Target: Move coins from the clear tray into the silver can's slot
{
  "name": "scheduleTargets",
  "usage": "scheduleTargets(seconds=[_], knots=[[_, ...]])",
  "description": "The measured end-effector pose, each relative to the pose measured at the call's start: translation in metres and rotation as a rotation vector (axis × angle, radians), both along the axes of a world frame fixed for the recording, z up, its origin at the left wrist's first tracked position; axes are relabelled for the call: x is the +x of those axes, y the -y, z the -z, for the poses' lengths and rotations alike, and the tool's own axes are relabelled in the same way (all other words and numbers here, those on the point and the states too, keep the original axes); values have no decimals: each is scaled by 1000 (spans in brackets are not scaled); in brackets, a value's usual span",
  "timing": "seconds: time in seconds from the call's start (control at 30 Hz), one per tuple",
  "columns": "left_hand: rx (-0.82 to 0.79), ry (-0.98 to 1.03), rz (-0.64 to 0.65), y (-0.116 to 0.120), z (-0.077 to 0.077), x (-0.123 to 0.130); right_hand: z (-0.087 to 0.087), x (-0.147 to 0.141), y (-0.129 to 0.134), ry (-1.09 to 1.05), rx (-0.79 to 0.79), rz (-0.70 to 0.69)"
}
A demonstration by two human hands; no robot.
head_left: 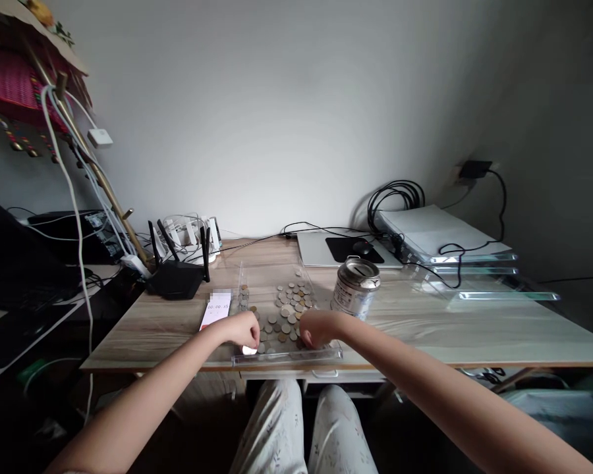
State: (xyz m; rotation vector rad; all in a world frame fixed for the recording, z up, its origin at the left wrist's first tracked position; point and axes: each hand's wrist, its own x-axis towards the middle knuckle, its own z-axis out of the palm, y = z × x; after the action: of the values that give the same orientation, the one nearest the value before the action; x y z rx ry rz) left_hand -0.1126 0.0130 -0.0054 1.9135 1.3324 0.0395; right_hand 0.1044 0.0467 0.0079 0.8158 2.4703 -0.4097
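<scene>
Many loose coins (pixel 287 311) lie spread in a clear plastic tray (pixel 286 357) near the table's front edge, with a short row of coins (pixel 244 296) along its left side. My left hand (pixel 244 328) is closed, fingers curled down over the tray's front left corner; a bright coin (pixel 250 351) shows just below it. Over the front right part of the tray, my right hand (pixel 320 327) is also closed, fingers curled down among the coins. What either hand grips is hidden. A tin can money box (pixel 356 288) with a slot in its lid stands right of the tray.
A phone (pixel 215 311) showing a timer lies left of the tray, with a black router (pixel 178 278) behind it. At the back are a closed silver laptop (pixel 312 250), a mouse (pixel 361 247) and coiled black cable (pixel 398 197). Clear stacked trays (pixel 469 270) with paper stand right.
</scene>
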Motion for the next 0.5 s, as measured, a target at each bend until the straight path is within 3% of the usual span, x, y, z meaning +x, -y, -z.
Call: scheduleTargets(seconds=[0.1, 0.23, 0.33, 0.4, 0.5], knots=[[-131, 369, -330, -4, 8, 6, -7, 7, 1, 18, 38, -18], [-382, 1160, -732, -7, 12, 23, -12, 12, 9, -46, 246, 37], [-514, 1623, -944, -9, 12, 34, -13, 12, 15, -19, 304, 57], [-558, 1804, -1005, -12, 14, 39, -14, 10, 17, 40, 298, 43], [-595, 1914, -1139, -18, 21, 45, -15, 8, 17, 77, 279, 60]])
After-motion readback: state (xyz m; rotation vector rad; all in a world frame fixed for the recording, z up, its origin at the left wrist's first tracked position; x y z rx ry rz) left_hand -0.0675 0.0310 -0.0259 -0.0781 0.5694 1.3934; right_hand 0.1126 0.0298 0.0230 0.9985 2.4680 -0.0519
